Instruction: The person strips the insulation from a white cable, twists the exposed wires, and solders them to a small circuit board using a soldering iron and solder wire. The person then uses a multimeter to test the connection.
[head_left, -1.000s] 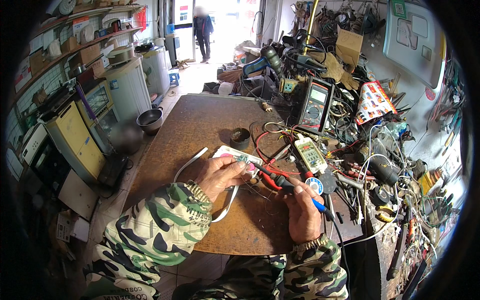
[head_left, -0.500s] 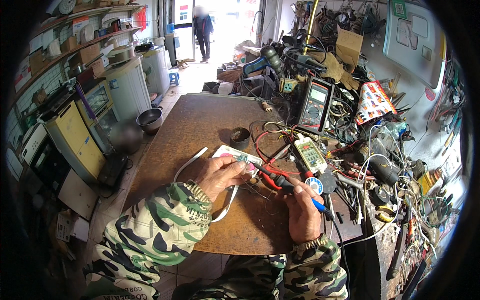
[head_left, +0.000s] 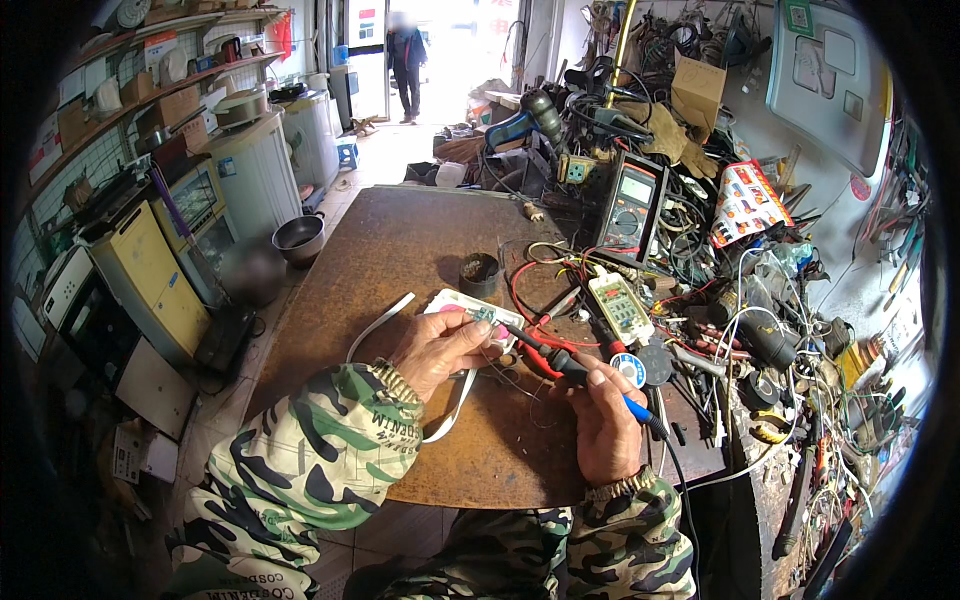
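Watching remotely, I see the left hand [head_left: 440,352] pinch a likely circuit board [head_left: 484,314] to steady it; the right hand [head_left: 608,427] grips a soldering iron [head_left: 567,366].

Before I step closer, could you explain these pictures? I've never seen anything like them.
No robot here: these are a person's bare hands, seen by a wide camera worn on the head, looking down, so straight edges bend. The left hand pinches a small green board. The right hand holds a soldering iron, its tip near the board; whether they touch is too small to tell. On the brown table are a white casing and a dark round tin.
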